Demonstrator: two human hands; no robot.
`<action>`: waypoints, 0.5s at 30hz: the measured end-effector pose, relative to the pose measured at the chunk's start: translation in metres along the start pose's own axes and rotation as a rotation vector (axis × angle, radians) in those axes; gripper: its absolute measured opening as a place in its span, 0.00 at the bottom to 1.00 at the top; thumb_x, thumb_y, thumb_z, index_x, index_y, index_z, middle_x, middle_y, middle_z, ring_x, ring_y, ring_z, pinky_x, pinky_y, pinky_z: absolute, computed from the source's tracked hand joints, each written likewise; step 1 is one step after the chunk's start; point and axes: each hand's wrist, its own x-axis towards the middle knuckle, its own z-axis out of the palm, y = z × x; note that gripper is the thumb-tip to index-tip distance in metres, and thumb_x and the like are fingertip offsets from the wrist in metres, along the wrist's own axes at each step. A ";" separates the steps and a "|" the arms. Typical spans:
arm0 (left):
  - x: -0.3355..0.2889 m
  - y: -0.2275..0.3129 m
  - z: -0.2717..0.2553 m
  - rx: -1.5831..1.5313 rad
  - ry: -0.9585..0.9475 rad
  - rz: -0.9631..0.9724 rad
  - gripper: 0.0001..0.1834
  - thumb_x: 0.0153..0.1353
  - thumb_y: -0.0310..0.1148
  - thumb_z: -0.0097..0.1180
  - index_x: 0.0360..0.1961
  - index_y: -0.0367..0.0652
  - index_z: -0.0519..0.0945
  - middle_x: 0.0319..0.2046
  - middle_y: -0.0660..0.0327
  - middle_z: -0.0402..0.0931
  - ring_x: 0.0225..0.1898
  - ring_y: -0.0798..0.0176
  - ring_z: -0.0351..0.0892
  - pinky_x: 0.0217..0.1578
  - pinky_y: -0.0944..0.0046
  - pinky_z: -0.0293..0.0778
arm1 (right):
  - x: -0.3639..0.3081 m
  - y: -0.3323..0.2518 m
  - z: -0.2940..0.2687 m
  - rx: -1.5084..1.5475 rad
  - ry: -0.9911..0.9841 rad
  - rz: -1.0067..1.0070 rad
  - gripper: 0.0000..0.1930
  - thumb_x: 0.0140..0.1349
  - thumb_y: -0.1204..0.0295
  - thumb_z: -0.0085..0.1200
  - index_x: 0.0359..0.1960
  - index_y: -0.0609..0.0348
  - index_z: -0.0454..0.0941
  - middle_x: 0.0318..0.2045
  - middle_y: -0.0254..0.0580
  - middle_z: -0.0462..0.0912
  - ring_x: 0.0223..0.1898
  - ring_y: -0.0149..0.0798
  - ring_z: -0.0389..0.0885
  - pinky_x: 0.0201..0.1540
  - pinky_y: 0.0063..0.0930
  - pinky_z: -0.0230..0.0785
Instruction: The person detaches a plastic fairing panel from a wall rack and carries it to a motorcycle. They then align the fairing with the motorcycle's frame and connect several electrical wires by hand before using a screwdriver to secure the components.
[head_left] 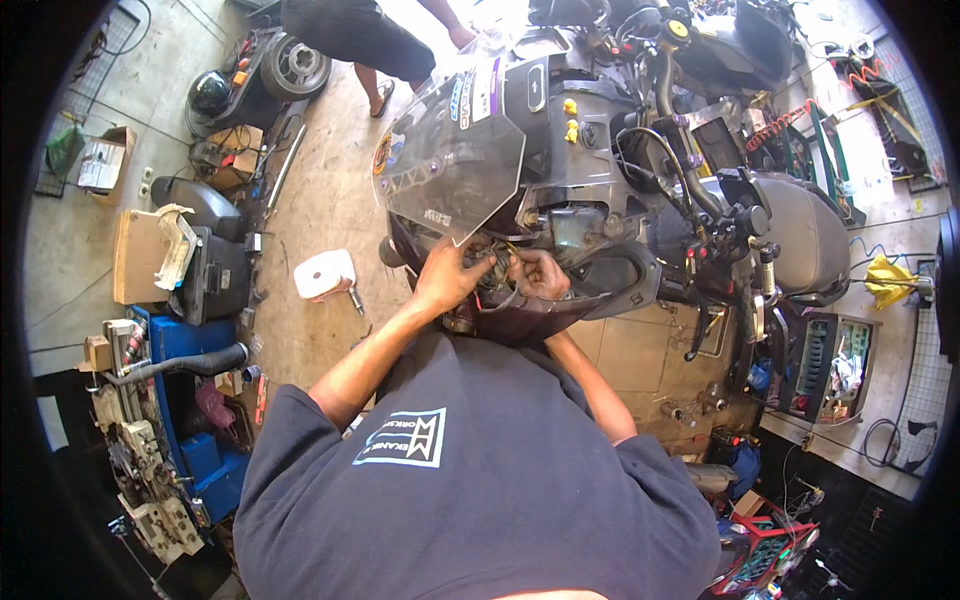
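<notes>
A dark motor scooter stands in front of me, with its smoky windshield point(455, 165) above my hands. Both hands are inside an opening in its front fairing point(540, 322), among thin wires point(492, 268). My left hand point(450, 277) is closed, thumb and fingers pinched at the wires on the opening's left side. Opposite it, my right hand point(541, 275) is curled, with its fingertips closed on wires, a yellowish one among them. The fingers and the shade of the opening partly hide what lies between the two hands.
A white and red container point(325, 275) lies on the floor to the left. Beyond it are a black case point(212, 272), a cardboard box point(138, 256) and a blue cabinet point(178, 385). Another person's legs point(375, 50) are at the far side. A toolbox point(828, 368) sits at right.
</notes>
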 end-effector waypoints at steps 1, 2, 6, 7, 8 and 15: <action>0.000 -0.001 0.000 0.019 0.015 0.078 0.15 0.60 0.34 0.63 0.47 0.39 0.82 0.36 0.48 0.84 0.37 0.47 0.85 0.39 0.54 0.78 | 0.000 0.001 0.000 0.013 0.012 0.017 0.08 0.63 0.72 0.65 0.38 0.64 0.82 0.26 0.39 0.79 0.23 0.26 0.72 0.26 0.24 0.67; 0.000 -0.002 0.001 0.020 0.007 0.067 0.15 0.60 0.34 0.63 0.47 0.39 0.82 0.36 0.48 0.84 0.37 0.47 0.85 0.39 0.54 0.78 | 0.001 0.001 0.001 0.026 0.025 0.034 0.08 0.63 0.72 0.65 0.38 0.64 0.82 0.26 0.39 0.79 0.23 0.26 0.72 0.26 0.24 0.67; 0.000 -0.003 0.006 0.145 0.048 0.129 0.16 0.58 0.33 0.65 0.47 0.39 0.81 0.34 0.50 0.83 0.35 0.51 0.85 0.37 0.56 0.77 | 0.001 0.003 -0.002 0.036 0.010 0.074 0.08 0.64 0.72 0.65 0.39 0.64 0.82 0.26 0.39 0.79 0.23 0.26 0.72 0.26 0.25 0.68; 0.001 -0.003 0.007 0.108 0.056 0.123 0.16 0.57 0.32 0.65 0.46 0.39 0.81 0.33 0.51 0.83 0.34 0.52 0.84 0.37 0.57 0.77 | 0.001 0.003 -0.003 0.002 0.000 0.050 0.08 0.64 0.72 0.64 0.39 0.64 0.82 0.26 0.39 0.79 0.24 0.26 0.72 0.27 0.25 0.68; 0.001 -0.002 0.006 0.108 0.055 0.123 0.16 0.57 0.32 0.65 0.46 0.39 0.81 0.33 0.51 0.83 0.34 0.52 0.84 0.37 0.57 0.77 | 0.000 0.003 -0.003 -0.032 -0.010 0.025 0.08 0.64 0.72 0.64 0.39 0.64 0.82 0.26 0.39 0.79 0.24 0.26 0.72 0.27 0.25 0.68; 0.002 0.015 -0.005 0.096 -0.059 0.176 0.12 0.58 0.31 0.62 0.44 0.43 0.83 0.35 0.48 0.80 0.40 0.42 0.80 0.44 0.49 0.75 | 0.001 0.002 -0.002 0.015 -0.018 0.065 0.08 0.65 0.71 0.64 0.39 0.63 0.82 0.27 0.39 0.79 0.24 0.26 0.72 0.27 0.25 0.68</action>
